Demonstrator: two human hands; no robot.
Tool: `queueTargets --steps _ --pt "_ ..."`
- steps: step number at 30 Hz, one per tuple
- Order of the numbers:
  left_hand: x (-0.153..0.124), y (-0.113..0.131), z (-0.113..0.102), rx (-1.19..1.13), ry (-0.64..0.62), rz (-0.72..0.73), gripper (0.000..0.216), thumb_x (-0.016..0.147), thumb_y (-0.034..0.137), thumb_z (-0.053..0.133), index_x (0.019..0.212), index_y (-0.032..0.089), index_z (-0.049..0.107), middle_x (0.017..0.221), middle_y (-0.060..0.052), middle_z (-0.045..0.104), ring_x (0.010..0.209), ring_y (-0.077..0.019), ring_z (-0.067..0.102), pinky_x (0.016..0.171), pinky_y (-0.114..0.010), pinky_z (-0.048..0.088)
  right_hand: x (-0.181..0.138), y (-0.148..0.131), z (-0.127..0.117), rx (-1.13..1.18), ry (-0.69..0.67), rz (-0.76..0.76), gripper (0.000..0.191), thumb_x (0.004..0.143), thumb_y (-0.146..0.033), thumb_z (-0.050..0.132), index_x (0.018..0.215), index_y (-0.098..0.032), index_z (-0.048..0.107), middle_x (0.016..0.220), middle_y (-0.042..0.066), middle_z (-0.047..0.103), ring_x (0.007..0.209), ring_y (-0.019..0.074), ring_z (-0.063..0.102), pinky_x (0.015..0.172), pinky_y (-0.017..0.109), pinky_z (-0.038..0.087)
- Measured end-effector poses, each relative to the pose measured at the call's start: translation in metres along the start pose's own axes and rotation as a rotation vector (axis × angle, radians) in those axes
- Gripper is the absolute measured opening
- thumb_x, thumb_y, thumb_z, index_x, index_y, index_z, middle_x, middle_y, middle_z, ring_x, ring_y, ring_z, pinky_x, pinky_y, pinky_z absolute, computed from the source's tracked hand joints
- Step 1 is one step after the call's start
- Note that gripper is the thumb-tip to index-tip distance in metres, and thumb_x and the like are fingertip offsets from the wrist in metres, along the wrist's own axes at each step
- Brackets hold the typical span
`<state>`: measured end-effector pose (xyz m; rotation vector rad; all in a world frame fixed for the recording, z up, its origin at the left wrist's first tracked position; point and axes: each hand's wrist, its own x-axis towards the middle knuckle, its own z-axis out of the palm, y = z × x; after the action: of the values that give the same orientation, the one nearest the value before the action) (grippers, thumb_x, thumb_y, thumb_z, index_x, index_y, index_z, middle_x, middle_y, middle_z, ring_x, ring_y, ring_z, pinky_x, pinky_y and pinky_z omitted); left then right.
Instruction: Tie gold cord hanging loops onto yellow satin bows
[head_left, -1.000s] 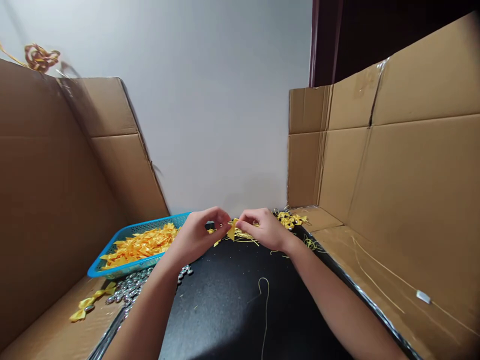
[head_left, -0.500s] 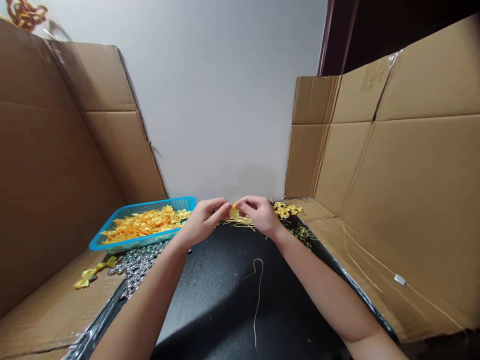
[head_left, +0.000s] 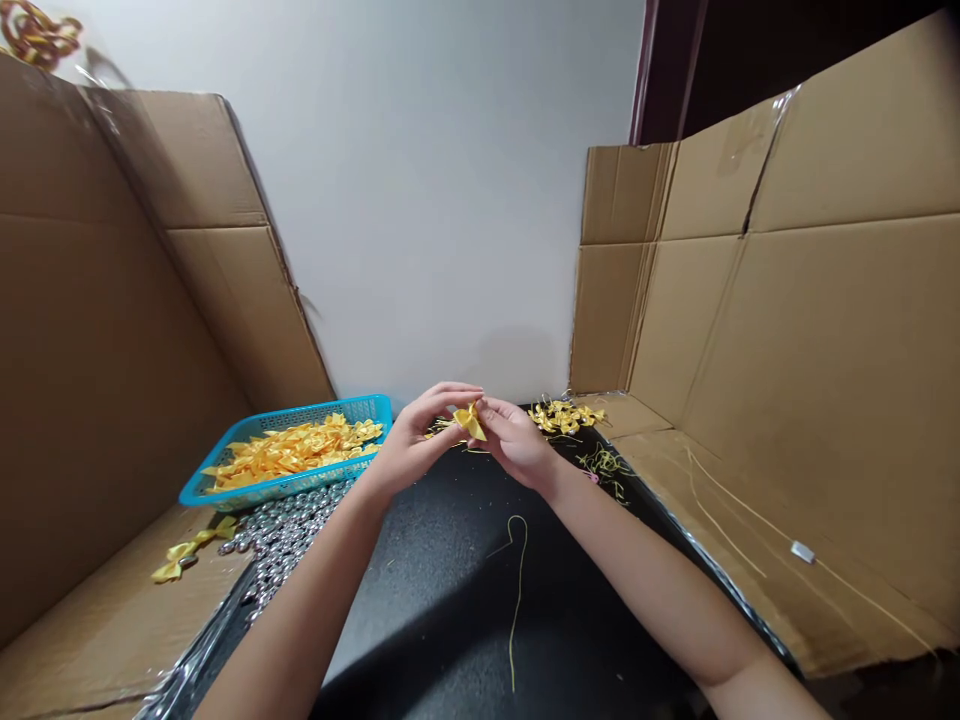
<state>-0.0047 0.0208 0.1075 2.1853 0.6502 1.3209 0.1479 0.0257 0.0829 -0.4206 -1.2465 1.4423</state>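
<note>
The left hand (head_left: 418, 432) and right hand (head_left: 519, 442) are grasping a yellow bow (head_left: 471, 422) between their fingers, apparently adjusting it, the next move seemingly calling for a steady pinch.

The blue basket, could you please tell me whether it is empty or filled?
Filled, at least partly: yellow ribbon pieces lie heaped inside the blue basket; their depth is hidden.

— Where do we hold our left hand (head_left: 411, 440)?
— Just beside our right hand (head_left: 521, 447), fingers of both curved inward; behind them, our bare forearms (head_left: 630, 560) slant apart.
</note>
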Motion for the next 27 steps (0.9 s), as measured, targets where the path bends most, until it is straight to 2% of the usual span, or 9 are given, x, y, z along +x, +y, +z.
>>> queueTargets --steps 2,6,9,14,16,19,20,24,27 --pt "0.001 0.000 -0.001 -0.012 -0.048 -0.001 0.029 0.083 0.031 0.064 0.110 0.021 0.069 0.115 -0.010 0.065 0.103 -0.0213 0.060 0.086 -0.030 0.048 -0.003 0.001 0.003 0.081 -0.081 0.092 0.046 0.063 -0.059 0.075 0.074 -0.018 0.057 0.064 -0.003 0.050 0.060 0.0102 0.048 0.060 0.025 0.043" --pt "0.000 -0.005 0.003 -0.049 0.043 -0.187 0.029 0.076 0.038 0.070 0.096 0.016 0.073 0.094 -0.008 0.072 0.078 -0.0185 0.066 0.070 -0.028 0.053 -0.006 0.005 0.007 0.115 -0.195 0.193 0.038 0.078 -0.053 0.065 0.075 -0.020 0.048 0.061 -0.006 0.037 0.055 0.0081 0.039 0.060 0.023 0.039" --pt "0.000 -0.009 0.006 -0.040 0.066 -0.291 0.035 0.073 0.043 0.072 0.092 0.014 0.072 0.078 -0.006 0.073 0.064 -0.0171 0.065 0.058 -0.026 0.052 -0.006 0.008 0.008 0.049 -0.222 0.223 0.036 0.086 -0.052 0.053 0.072 -0.021 0.042 0.059 -0.007 0.032 0.053 0.0084 0.036 0.059 0.024 0.039" --pt "0.001 -0.012 0.003 0.051 0.070 -0.322 0.036 0.074 0.045 0.069 0.088 0.012 0.073 0.071 -0.007 0.074 0.063 -0.0187 0.067 0.057 -0.027 0.052 0.001 0.018 -0.001 -0.191 -0.188 0.225 0.039 0.093 -0.046 0.038 0.064 -0.020 0.039 0.057 -0.003 0.038 0.054 0.0124 0.042 0.060 0.030 0.042" --pt "0.002 -0.012 0.000 0.123 0.072 -0.322 0.033 0.074 0.044 0.069 0.085 0.013 0.075 0.071 -0.008 0.075 0.065 -0.0194 0.067 0.059 -0.027 0.050 0.005 0.016 -0.011 -0.326 -0.107 0.156 0.031 0.091 -0.036 0.045 0.066 -0.019 0.047 0.060 -0.001 0.045 0.058 0.0139 0.044 0.065 0.032 0.043" --pt "0.002 -0.011 -0.004 0.247 0.082 -0.316 0.024 0.072 0.037 0.072 0.078 0.015 0.075 0.071 -0.007 0.075 0.067 -0.0193 0.065 0.061 -0.028 0.047 0.006 0.001 -0.027 -0.489 0.057 -0.024 0.004 0.083 -0.019 0.059 0.080 -0.019 0.057 0.076 0.000 0.052 0.073 0.0150 0.045 0.082 0.033 0.039" --pt "0.002 -0.010 -0.005 0.279 0.079 -0.314 0.020 0.071 0.035 0.073 0.076 0.015 0.075 0.071 -0.006 0.075 0.066 -0.0187 0.065 0.061 -0.027 0.046 0.006 -0.006 -0.032 -0.551 0.084 -0.099 0.006 0.082 -0.016 0.061 0.085 -0.021 0.059 0.082 0.000 0.053 0.078 0.0154 0.046 0.087 0.032 0.037" --pt "0.000 -0.006 -0.004 0.371 0.025 -0.292 0.020 0.071 0.032 0.073 0.084 0.017 0.074 0.065 -0.001 0.072 0.063 -0.0162 0.062 0.060 -0.026 0.044 0.001 -0.028 -0.042 -1.120 -0.088 -0.503 0.008 0.083 -0.016 0.064 0.089 -0.022 0.064 0.095 0.003 0.062 0.091 0.0183 0.051 0.087 0.033 0.035" --pt "0.000 -0.004 -0.003 0.462 -0.036 -0.246 0.022 0.076 0.033 0.069 0.090 0.018 0.071 0.063 0.000 0.070 0.062 -0.0150 0.061 0.060 -0.025 0.043 -0.001 -0.031 -0.042 -1.394 -0.205 -0.585 0.002 0.084 -0.021 0.067 0.084 -0.021 0.065 0.097 0.003 0.065 0.091 0.0185 0.054 0.083 0.032 0.035"
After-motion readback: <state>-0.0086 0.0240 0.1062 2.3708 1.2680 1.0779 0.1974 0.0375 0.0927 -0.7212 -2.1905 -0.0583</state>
